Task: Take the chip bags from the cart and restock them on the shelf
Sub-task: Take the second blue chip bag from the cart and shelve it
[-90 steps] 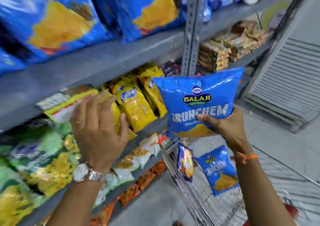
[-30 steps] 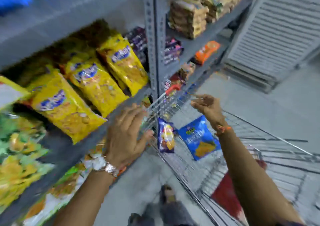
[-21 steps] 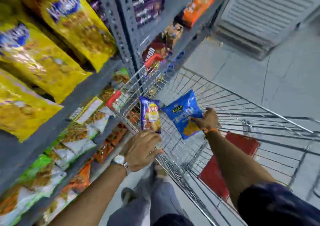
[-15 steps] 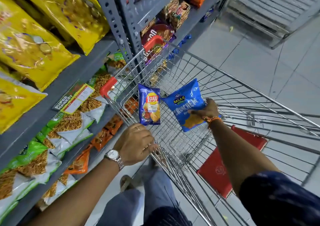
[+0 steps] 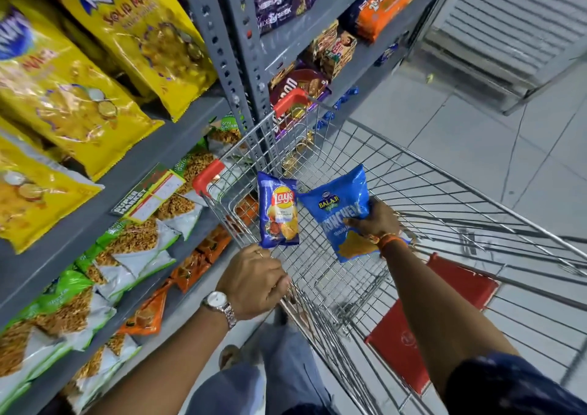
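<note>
Inside the wire cart [image 5: 422,173] my right hand [image 5: 378,220] grips a blue Balaji Crunchem chip bag [image 5: 341,205] by its right side, the bag tilted. A smaller blue Lay's bag [image 5: 279,213] stands upright against the cart's near-left wall, just left of it. My left hand [image 5: 252,282], with a watch on the wrist, is closed over the cart's left rim below the Lay's bag. The grey shelf unit [image 5: 133,166] rises on the left.
Big yellow snack bags [image 5: 79,109] fill the upper left shelf; green-and-white [image 5: 127,255] and orange packs [image 5: 193,265] lie below. Biscuit and chocolate packs [image 5: 295,87] sit beyond the upright post. A red child-seat flap [image 5: 422,329] lies in the cart. Grey tiled floor [image 5: 476,122] lies to the right.
Earlier my right hand held a Crunchem bag up at the shelf; since then it has come down empty into the cart and taken hold of another one. My left hand dropped from the shelf to the cart rim.
</note>
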`<move>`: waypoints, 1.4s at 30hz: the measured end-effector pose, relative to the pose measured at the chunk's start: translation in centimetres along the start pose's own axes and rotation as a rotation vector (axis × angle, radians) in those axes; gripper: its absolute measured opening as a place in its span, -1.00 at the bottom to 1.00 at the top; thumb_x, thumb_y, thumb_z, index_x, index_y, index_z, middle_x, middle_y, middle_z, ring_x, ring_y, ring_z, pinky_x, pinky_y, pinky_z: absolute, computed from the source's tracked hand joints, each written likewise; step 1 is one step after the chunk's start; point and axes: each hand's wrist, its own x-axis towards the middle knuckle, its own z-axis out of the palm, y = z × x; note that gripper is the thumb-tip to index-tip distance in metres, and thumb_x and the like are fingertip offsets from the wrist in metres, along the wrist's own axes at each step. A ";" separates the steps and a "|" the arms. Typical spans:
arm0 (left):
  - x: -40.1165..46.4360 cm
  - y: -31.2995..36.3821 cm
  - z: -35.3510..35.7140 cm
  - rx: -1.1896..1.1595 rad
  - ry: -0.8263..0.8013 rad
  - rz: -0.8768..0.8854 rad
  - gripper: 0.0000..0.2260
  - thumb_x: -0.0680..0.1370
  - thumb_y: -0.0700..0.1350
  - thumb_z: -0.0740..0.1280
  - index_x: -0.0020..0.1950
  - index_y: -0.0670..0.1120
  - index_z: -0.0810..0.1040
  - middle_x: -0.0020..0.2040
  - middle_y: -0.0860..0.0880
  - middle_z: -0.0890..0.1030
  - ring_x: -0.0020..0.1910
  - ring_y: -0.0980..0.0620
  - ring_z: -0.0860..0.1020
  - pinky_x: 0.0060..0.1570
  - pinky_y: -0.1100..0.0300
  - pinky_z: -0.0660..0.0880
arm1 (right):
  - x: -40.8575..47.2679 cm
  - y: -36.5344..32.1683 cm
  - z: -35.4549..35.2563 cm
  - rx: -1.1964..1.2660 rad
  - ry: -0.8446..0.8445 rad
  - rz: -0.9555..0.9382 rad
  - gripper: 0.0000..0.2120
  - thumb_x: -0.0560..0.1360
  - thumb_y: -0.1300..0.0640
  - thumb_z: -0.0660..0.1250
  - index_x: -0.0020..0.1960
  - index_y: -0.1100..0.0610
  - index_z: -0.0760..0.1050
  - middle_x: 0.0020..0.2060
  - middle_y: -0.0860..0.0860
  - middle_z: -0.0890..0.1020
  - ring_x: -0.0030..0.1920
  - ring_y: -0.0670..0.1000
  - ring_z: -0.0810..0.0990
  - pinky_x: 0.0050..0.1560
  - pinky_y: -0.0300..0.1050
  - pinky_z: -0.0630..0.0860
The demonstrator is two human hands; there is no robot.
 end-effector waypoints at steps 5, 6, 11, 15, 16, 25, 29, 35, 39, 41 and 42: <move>0.1 0.5 -1.3 0.104 -0.012 0.020 -0.54 0.65 0.08 0.09 -0.32 0.05 0.65 -0.39 0.12 0.58 -0.37 0.12 0.50 -0.13 0.17 0.46 | -4.1 -3.0 -2.2 0.161 0.099 -0.128 -0.47 0.28 -0.05 0.63 0.15 0.12 0.58 -0.09 0.03 0.70 -0.06 0.16 0.66 -0.03 0.03 0.58; 0.2 0.7 -1.6 0.114 -0.016 0.012 -0.54 0.65 0.10 0.10 -0.34 0.06 0.63 -0.40 0.13 0.57 -0.38 0.13 0.49 -0.13 0.17 0.46 | -4.9 -3.8 -2.9 0.210 0.118 -0.153 -0.47 0.25 -0.05 0.64 0.13 0.11 0.59 -0.10 0.03 0.71 -0.08 0.15 0.68 -0.03 0.05 0.61; -0.5 0.9 -5.2 0.035 0.011 -0.063 -0.68 0.65 0.10 0.19 -0.17 0.04 0.63 -0.23 0.09 0.64 -0.21 0.03 0.56 -0.06 0.08 0.54 | -10.4 -9.9 -7.4 0.465 0.175 -0.337 -0.60 0.23 0.07 0.70 -0.03 0.06 0.61 -0.23 -0.20 0.67 -0.29 -0.37 0.63 -0.16 -0.14 0.53; -1.1 1.2 -11.9 0.013 0.240 -0.130 -0.77 0.63 0.04 0.26 -0.01 -0.01 0.68 -0.11 0.04 0.68 -0.09 -0.02 0.60 0.05 0.09 0.43 | -15.1 -15.7 -11.4 0.667 0.138 -0.517 -0.58 0.20 0.12 0.71 0.02 0.03 0.67 -0.05 0.06 0.78 -0.01 0.07 0.77 0.03 0.19 0.69; -1.4 1.4 -13.9 0.022 0.314 -0.144 -0.78 0.62 0.03 0.28 0.00 -0.02 0.69 -0.08 0.02 0.69 -0.07 -0.02 0.60 0.08 0.10 0.41 | -16.2 -17.0 -12.3 0.707 0.123 -0.553 -0.52 0.20 0.11 0.71 0.07 0.11 0.67 -0.02 0.12 0.78 0.01 0.15 0.77 0.04 0.26 0.69; -10.5 2.6 -36.6 0.438 0.899 -0.442 -0.76 0.60 -0.13 0.33 0.17 -0.24 0.64 0.17 -0.21 0.67 0.15 -0.28 0.62 0.29 -0.17 0.43 | -30.1 -31.5 -20.4 0.881 -0.041 -0.931 -0.61 0.25 0.24 0.61 0.07 0.10 0.68 -0.03 0.02 0.79 0.00 0.08 0.77 -0.01 -0.01 0.70; -16.9 1.6 -42.2 0.593 1.010 -0.615 -0.67 0.64 -0.07 0.25 0.33 -0.21 0.52 0.29 -0.30 0.58 0.26 -0.37 0.54 0.31 -0.38 0.42 | -35.9 -36.3 -21.8 0.884 -0.152 -1.061 -0.67 0.23 0.19 0.57 0.00 0.12 0.67 -0.13 -0.03 0.80 -0.11 0.00 0.78 -0.12 -0.14 0.69; -25.6 -0.4 -46.4 0.721 0.944 -0.854 -0.59 0.64 -0.01 0.22 0.40 -0.21 0.52 0.37 -0.26 0.56 0.36 -0.34 0.50 0.42 -0.27 0.33 | -42.6 -43.8 -21.0 0.917 -0.349 -1.217 -0.63 0.17 0.11 0.61 -0.04 0.12 0.71 -0.06 0.07 0.79 -0.08 0.07 0.77 -0.06 -0.04 0.68; -29.0 -2.0 -46.4 0.736 0.872 -0.931 -0.55 0.64 0.07 0.18 0.33 -0.24 0.57 0.28 -0.25 0.62 0.29 -0.33 0.57 0.36 -0.25 0.40 | -46.9 -49.6 -18.4 0.971 -0.437 -1.298 -0.68 0.21 0.24 0.59 -0.04 0.18 0.69 -0.15 0.01 0.79 -0.15 -0.02 0.77 -0.12 -0.13 0.68; -30.2 -2.4 -46.4 0.746 0.879 -0.945 -0.55 0.64 0.08 0.18 0.29 -0.23 0.59 0.22 -0.24 0.65 0.19 -0.33 0.60 0.28 -0.19 0.42 | -48.9 -52.6 -16.2 0.984 -0.421 -1.311 -0.64 0.25 0.33 0.61 0.03 0.34 0.65 -0.18 0.03 0.79 -0.18 -0.03 0.75 -0.11 -0.14 0.69; -30.8 -2.4 -46.5 0.741 0.885 -0.958 -0.55 0.64 0.09 0.17 0.29 -0.22 0.59 0.20 -0.23 0.65 0.16 -0.31 0.61 0.25 -0.15 0.42 | -49.9 -54.1 -15.1 0.994 -0.416 -1.309 -0.61 0.27 0.33 0.63 0.06 0.37 0.63 -0.16 0.04 0.79 -0.17 -0.02 0.75 -0.08 -0.13 0.69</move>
